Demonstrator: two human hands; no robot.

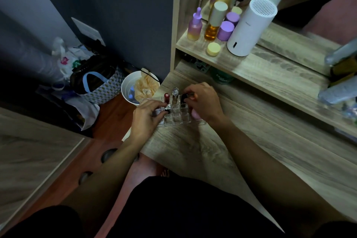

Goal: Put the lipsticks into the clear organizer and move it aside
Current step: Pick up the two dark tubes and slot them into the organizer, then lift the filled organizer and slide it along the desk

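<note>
The clear organizer sits on the wooden table near its left edge, between my two hands. A red lipstick and a clear-capped lipstick stand upright in its back row. My left hand pinches a silver-and-black lipstick at a slot on the left side. My right hand grips a black lipstick at the organizer's back right, and a pink object shows under its palm. The front slots look bare.
On a shelf behind stand purple and amber bottles, a yellow jar and a white cylinder device. A mirror stands behind. Left of the table, on the floor, a white bin and a patterned bag.
</note>
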